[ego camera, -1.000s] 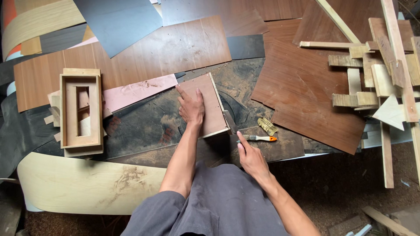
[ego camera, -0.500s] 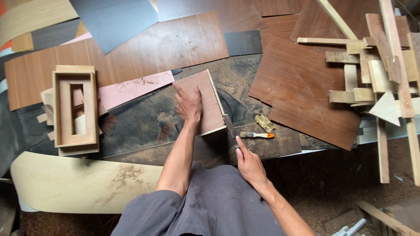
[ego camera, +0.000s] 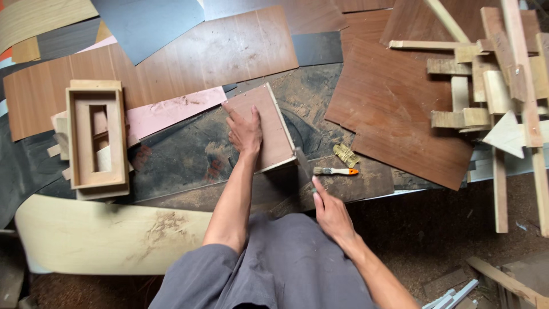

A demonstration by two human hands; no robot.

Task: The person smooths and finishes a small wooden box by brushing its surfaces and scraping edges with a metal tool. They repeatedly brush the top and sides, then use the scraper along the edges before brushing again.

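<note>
Sheets of veneer lay scattered over the floor: a long brown sheet at the back, a pink strip below it, a grey-blue sheet at the top, and a large reddish-brown sheet to the right. A pale curved sheet lay nearest the person, on the left. A rectangular wooden frame sat well apart to the left. On the right stood a heap of wooden offcuts. A small brush with an orange handle lay just beside a crumpled yellowish wad, near the right hand. Nothing lay between the hands and the work.

A small wooden box faced with brown veneer sat in the middle, on the dark, dusty patch of floor. The left hand rested flat on its top face, fingers spread and pressing down, the arm stretched straight forward. The right hand was at the box's near right corner, its fingers closed around a flat metal tool whose blade touched the box's edge; the forearm angled in from the lower right over the grey trousers.
</note>
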